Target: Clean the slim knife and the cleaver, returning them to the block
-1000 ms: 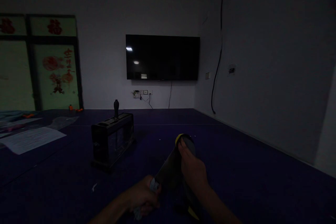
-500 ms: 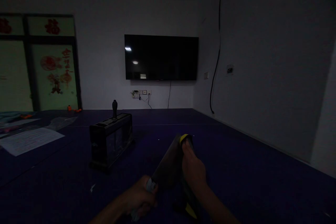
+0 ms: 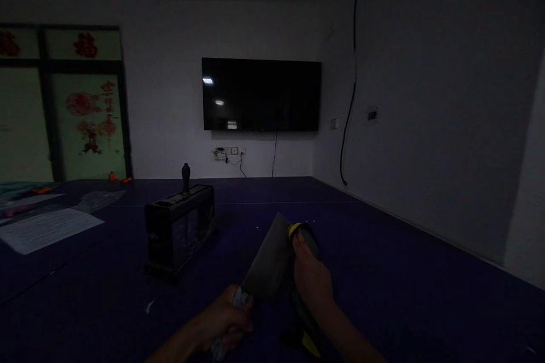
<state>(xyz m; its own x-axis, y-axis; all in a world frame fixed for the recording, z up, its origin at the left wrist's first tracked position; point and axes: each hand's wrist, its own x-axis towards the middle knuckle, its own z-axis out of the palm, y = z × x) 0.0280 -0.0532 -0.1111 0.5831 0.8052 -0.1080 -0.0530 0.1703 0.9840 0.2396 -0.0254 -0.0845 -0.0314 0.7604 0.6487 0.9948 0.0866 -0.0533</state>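
Observation:
My left hand (image 3: 227,316) is closed around the pale handle of a cleaver (image 3: 267,261), whose broad blade slants up and away to the right. My right hand (image 3: 313,278) grips a black-and-yellow knife sharpener (image 3: 307,238), fingers laid along its yellow band at the top. A lower yellow part of it shows under the wrist, and much of its body is hidden by the hand and forearm. The blade's right side lies against or very near the sharpener; in the dim light I cannot tell whether they touch.
Left of the cleaver stands a dark knife block (image 3: 181,229) with a black handle sticking up. Printed paper (image 3: 49,229) and clear plastic (image 3: 100,199) lie farther left on the purple surface (image 3: 383,272). A television (image 3: 261,95) hangs on the back wall; a cable (image 3: 352,96) runs down the right wall.
The cleaver has turned slightly, so its blade catches more light and its tip shows left of the sharpener. The sharpener's top has tilted a little, and my left hand has shifted slightly left.

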